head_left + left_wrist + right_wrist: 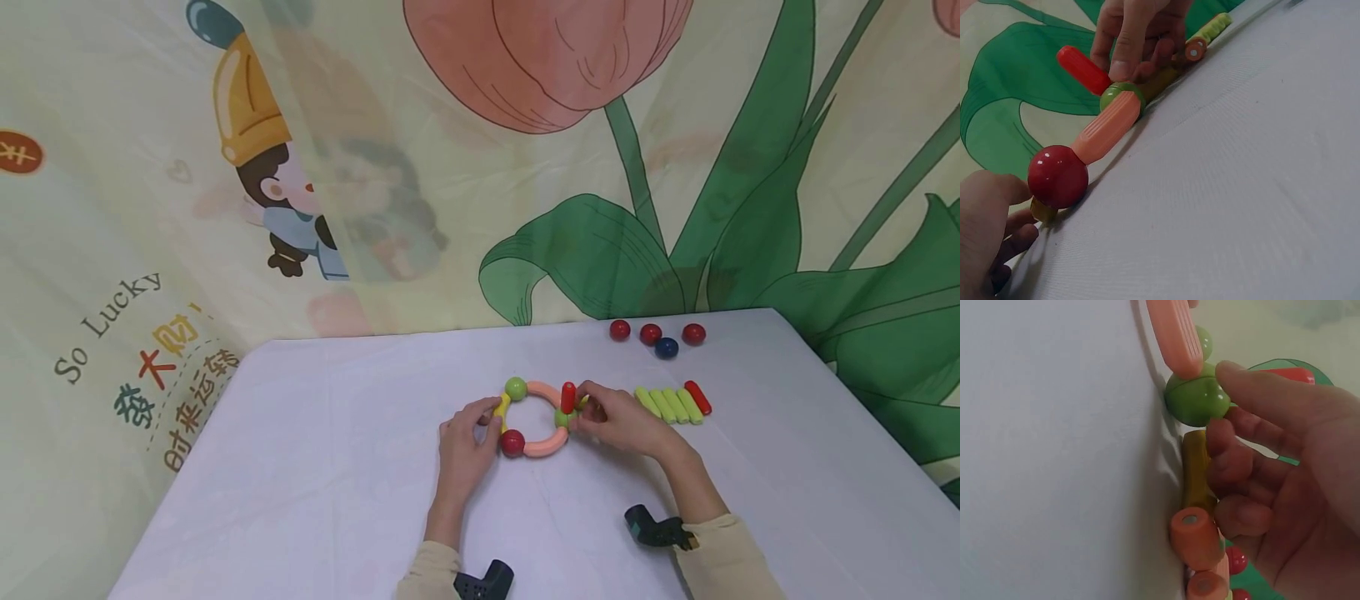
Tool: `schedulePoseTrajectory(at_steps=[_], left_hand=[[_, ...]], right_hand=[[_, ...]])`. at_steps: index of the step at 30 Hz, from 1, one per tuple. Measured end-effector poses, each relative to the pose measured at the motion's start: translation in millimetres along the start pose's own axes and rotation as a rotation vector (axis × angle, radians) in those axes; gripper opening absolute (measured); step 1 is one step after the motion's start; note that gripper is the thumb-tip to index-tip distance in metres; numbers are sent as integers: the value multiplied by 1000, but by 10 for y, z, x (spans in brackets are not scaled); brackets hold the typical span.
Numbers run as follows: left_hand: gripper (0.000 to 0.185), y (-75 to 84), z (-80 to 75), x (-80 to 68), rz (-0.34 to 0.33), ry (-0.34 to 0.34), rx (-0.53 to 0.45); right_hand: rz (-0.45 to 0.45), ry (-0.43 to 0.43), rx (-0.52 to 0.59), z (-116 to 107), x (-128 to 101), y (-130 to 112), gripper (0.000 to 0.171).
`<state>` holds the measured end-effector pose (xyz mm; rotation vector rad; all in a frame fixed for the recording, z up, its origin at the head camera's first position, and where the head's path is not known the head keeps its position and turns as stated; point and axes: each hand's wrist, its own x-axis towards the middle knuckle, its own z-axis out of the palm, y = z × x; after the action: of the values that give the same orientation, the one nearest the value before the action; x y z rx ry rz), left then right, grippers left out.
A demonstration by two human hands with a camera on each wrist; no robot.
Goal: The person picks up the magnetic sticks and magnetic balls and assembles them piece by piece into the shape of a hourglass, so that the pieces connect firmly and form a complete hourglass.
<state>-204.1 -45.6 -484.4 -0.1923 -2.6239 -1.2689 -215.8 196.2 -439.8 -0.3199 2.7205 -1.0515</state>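
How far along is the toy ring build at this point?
Done: a ring of curved pink sticks, a yellow stick and balls. In hand: the left hand steadies it by the red ball; the right hand holds an upright red stick on the green ball. Left: green sticks and loose balls.

The head view looks down and forward over the whole tabletop (315, 467) toward its far edge. Both wrist views sit very low and close, sharing the green ball (1120, 95) (1196, 400).
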Motion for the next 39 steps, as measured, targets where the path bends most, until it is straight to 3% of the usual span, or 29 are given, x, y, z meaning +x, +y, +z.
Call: schedulePoseTrajectory(at_steps=[6, 16, 26, 32, 35, 39], left_hand=[[28, 0, 4, 2, 23, 17, 7], [32, 21, 13, 16, -15, 29, 14], [46, -11, 11, 12, 42, -3, 52], [61, -6, 0, 10, 70, -24, 38], [58, -12, -5, 8, 100, -43, 22], [36, -28, -9, 6, 106, -41, 2]], right_hand=[[13, 28, -30, 37, -3, -52, 29], [19, 80, -56, 84, 16, -64, 25], [90, 75, 59, -178, -58, 68, 26], [100, 140, 50, -364, -142, 220, 29], [94, 181, 32, -453, -192, 293, 31], [95, 231, 25, -563, -263, 384, 36]])
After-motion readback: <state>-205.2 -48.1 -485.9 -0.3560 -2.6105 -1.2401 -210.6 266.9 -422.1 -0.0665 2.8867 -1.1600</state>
